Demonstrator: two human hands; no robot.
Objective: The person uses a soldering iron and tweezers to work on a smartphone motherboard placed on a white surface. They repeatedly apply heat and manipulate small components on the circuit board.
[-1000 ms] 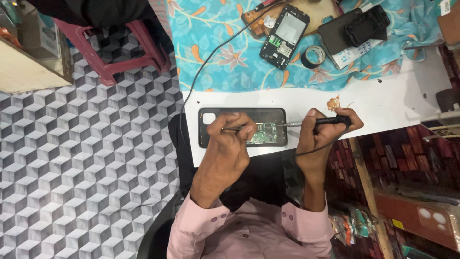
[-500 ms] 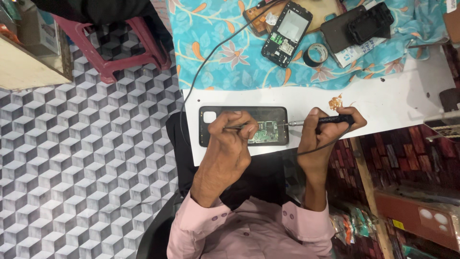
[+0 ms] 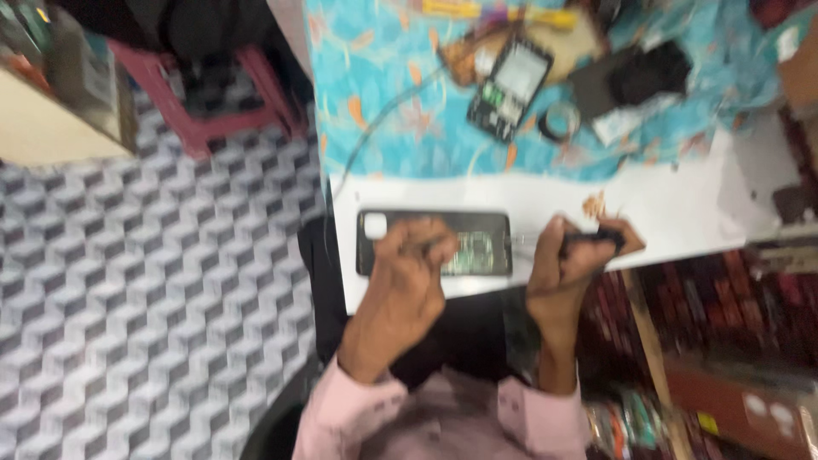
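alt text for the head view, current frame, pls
Blurred top-down view: the left hand and right hand work over an opened black phone on a white table, each gripping a thin tool. Beyond lie a floral blue cloth with a second phone; patterned floor at left.

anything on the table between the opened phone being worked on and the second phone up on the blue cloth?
Head view: only bare white table and blue cloth separate opened phone and second phone.

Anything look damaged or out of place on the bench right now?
The phone under both hands lies with its back off, circuit board showing. A second phone sits askew on the blue floral cloth among loose parts. The picture is blurred, so finer damage cannot be judged.
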